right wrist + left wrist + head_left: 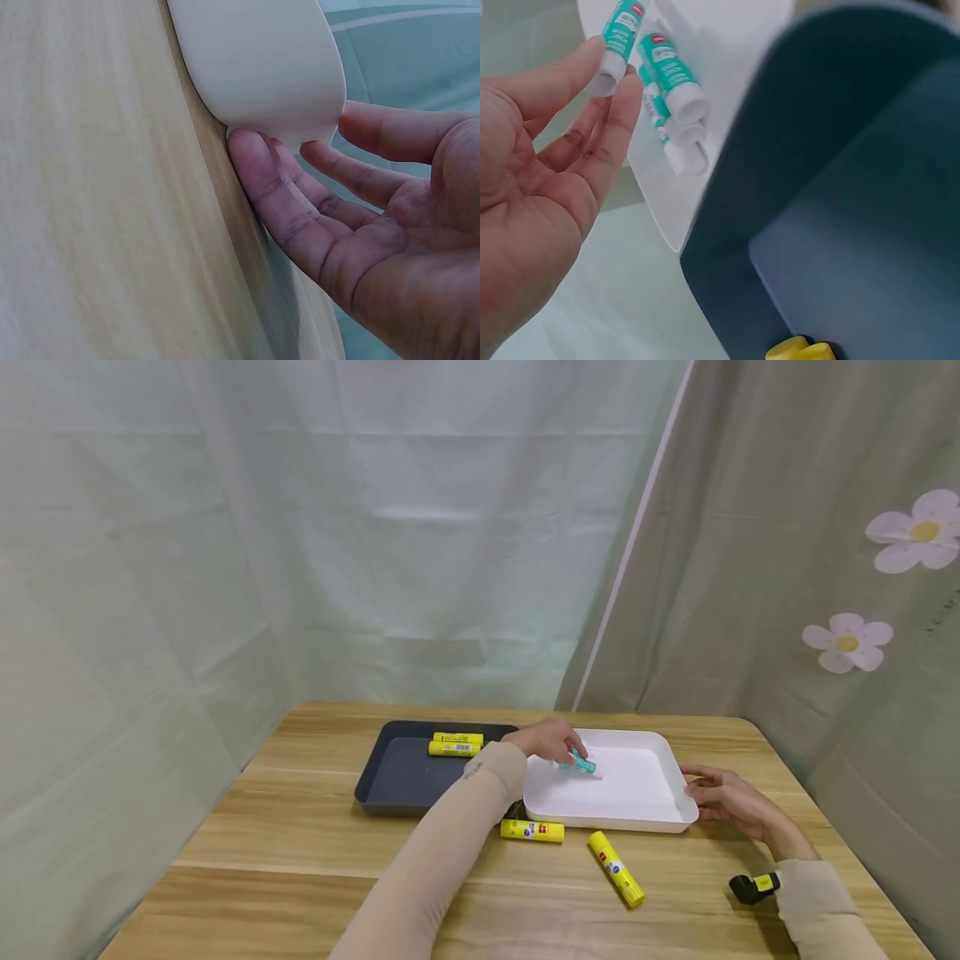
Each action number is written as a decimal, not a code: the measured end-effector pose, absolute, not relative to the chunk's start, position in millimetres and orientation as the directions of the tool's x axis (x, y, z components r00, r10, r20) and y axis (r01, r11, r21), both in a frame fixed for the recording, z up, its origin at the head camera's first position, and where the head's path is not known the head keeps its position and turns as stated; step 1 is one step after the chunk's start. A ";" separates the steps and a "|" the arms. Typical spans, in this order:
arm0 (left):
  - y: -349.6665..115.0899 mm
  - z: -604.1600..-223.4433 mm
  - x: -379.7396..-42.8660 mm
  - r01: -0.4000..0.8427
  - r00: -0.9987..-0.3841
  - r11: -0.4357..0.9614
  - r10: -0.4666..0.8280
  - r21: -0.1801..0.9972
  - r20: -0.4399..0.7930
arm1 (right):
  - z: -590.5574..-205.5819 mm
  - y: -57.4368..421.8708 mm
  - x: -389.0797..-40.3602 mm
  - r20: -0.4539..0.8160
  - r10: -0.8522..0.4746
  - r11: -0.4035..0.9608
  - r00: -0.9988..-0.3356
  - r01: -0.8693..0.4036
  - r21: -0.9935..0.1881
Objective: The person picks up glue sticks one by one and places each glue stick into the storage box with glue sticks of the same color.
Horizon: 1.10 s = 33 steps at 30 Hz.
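My left hand (551,740) reaches over the white tray (618,821) and pinches a teal glue stick (622,34) between thumb and fingertips. Beneath it, several other teal glue sticks (676,79) with white ends lie side by side in the tray, partly hidden by this hand in the head view. At the tray's right side, my right hand (731,802) holds the corner, with fingers under its lower edge and another digit against the rim, as the right wrist view shows.
A dark grey tray (397,789) stands left of the white one, with two yellow glue sticks (454,749) inside. On the wooden table (300,843), a yellow glue stick (532,831) lies before the white tray and another yellow glue stick (617,870) lies nearer. Curtains surround the table.
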<state>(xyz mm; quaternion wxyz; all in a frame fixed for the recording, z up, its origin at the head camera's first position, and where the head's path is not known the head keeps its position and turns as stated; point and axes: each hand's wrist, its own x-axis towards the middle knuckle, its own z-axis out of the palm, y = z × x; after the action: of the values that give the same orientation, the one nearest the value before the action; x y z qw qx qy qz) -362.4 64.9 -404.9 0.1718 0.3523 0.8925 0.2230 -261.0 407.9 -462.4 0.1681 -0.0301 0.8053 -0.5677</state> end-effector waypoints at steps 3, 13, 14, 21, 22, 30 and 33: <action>65.8 -407.0 -361.1 0.545 -0.701 0.670 0.694 0.504 -0.165 | -462.5 408.0 -260.4 -0.232 -0.247 0.352 -0.941 0.136 -0.926; 68.1 -400.0 -358.0 0.507 -0.706 0.699 0.673 0.505 -0.223 | -462.5 407.3 -260.5 -0.232 -0.236 0.356 -0.944 0.139 -0.924; 68.2 -400.0 -358.1 0.496 -0.710 0.703 0.666 0.509 -0.229 | -462.5 407.1 -260.5 -0.233 -0.233 0.357 -0.944 0.140 -0.924; 67.1 -403.8 -359.3 0.506 -0.719 0.718 0.657 0.479 -0.225 | -461.6 406.3 -260.4 -0.238 -0.234 0.353 -0.942 0.146 -0.924; 66.7 -404.4 -359.3 0.511 -0.719 0.718 0.658 0.472 -0.223 | -461.6 406.4 -260.5 -0.238 -0.236 0.352 -0.942 0.145 -0.925; 65.0 -410.4 -359.1 0.498 -0.731 0.726 0.645 0.474 -0.221 | -462.6 407.1 -260.5 -0.236 -0.236 0.354 -0.943 0.143 -0.924; 65.0 -412.0 -358.5 0.505 -0.735 0.730 0.643 0.460 -0.214 | -463.1 407.3 -260.5 -0.234 -0.235 0.355 -0.943 0.141 -0.924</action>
<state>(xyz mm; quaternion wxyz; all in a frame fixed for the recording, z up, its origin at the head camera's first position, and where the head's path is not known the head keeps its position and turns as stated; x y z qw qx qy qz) -358.5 65.0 -412.0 0.1828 0.3148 0.9120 0.1890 -260.5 407.3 -463.1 0.1658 -0.0290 0.8062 -0.5672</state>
